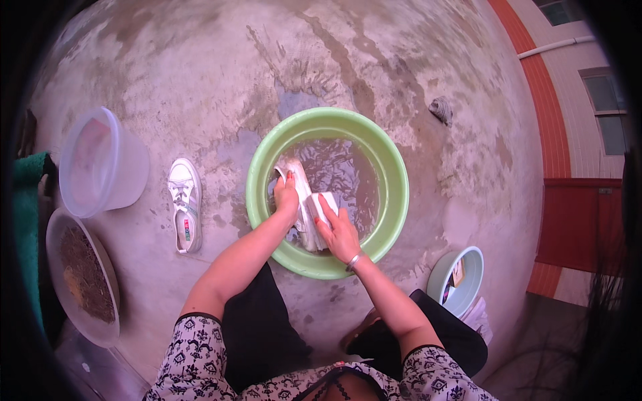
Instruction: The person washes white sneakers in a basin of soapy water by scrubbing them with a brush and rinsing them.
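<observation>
A green plastic basin [397, 195] with murky water stands on the ground in front of me. Inside it, my left hand [286, 196] grips a white shoe [301, 185] tilted on its side over the water. My right hand [339, 233], with a metal bracelet at the wrist, holds a white block-shaped thing [325, 202] against the shoe's side; whether it is a sponge, a brush or soap I cannot tell. Left of the basin, another white lace-up sneaker [184, 205] lies upright on the concrete, its toe pointing away from me.
At the left are a translucent plastic tub [130, 165] and a bowl [113, 280] holding dry brown material. A pale blue basin [476, 280] with small items stands at the right. A crumpled grey cloth [441, 111] lies farther off. A red door [577, 225] is at the right.
</observation>
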Available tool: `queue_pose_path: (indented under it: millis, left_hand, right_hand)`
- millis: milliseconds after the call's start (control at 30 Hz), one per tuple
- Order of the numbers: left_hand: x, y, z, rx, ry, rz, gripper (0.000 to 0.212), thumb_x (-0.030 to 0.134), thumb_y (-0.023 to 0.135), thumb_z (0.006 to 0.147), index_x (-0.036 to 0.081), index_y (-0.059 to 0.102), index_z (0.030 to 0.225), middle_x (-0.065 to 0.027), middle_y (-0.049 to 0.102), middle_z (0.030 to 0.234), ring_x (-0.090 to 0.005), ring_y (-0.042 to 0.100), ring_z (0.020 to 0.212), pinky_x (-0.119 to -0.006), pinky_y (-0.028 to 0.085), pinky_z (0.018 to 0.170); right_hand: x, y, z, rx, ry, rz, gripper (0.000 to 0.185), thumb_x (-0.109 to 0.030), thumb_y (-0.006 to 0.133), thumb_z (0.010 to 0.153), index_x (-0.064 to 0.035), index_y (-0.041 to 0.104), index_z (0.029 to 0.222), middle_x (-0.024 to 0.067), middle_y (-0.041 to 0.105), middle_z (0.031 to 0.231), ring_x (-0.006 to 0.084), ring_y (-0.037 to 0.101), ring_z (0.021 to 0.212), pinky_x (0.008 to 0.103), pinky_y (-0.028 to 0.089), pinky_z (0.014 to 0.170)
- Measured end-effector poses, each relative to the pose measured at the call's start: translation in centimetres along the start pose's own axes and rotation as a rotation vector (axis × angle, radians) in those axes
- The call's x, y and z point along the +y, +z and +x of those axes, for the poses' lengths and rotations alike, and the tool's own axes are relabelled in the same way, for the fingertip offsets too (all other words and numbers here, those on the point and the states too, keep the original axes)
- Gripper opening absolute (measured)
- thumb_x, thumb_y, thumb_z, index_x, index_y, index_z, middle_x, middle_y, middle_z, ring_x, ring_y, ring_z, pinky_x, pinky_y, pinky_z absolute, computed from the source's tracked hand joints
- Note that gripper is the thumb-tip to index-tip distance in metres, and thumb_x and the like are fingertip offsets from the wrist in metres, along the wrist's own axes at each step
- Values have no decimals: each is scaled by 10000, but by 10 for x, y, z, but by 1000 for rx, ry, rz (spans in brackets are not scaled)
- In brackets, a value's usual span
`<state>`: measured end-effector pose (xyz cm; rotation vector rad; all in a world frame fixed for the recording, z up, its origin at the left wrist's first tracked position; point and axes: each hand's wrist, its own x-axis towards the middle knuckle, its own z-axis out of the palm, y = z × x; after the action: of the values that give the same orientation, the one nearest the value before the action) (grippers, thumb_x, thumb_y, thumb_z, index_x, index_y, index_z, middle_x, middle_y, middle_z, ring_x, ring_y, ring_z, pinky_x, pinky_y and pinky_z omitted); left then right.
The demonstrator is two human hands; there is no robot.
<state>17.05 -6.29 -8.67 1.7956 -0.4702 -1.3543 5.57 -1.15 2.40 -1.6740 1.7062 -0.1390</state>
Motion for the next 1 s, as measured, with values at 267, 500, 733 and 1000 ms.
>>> queue_pose_path:
  millis: [267, 500, 733, 1000]
  left_hand:
    - [14, 2, -9, -99, -47, -218, 256, 150, 388, 919, 6, 505, 1096, -98, 569, 991, -163, 520, 851, -313, 413, 765]
    - [-11, 0, 11, -64, -15, -183, 267, 186, 398, 921, 1, 510, 1077, -130, 577, 969, -207, 526, 848, -335, 395, 767]
    - [15, -3, -5, -114, -132, -242, 276, 193, 384, 925, 37, 498, 1123, -79, 571, 975, -151, 523, 874, -312, 420, 754]
    - [6, -1, 0, -163, -92, -100, 288, 219, 417, 920, 41, 496, 1130, -71, 560, 978, -150, 502, 870, -306, 398, 789]
  right_hand:
    - [-38, 1, 86, 75, 29, -33, 490, -368, 446, 859, -256, 350, 1326, 219, 473, 960, 362, 507, 898, 399, 393, 813]
    - [1, 3, -2, 16, -11, 148, 506, -314, 495, 847, -261, 350, 1328, 186, 456, 871, 329, 502, 813, 360, 397, 801]
    - [-40, 2, 82, 76, 53, -23, 492, -370, 426, 862, -269, 326, 1333, 216, 460, 999, 384, 488, 960, 394, 386, 828]
    - [15, 1, 8, 25, -49, 161, 504, -344, 472, 854, -213, 353, 1327, 226, 476, 897, 357, 495, 855, 372, 382, 812]
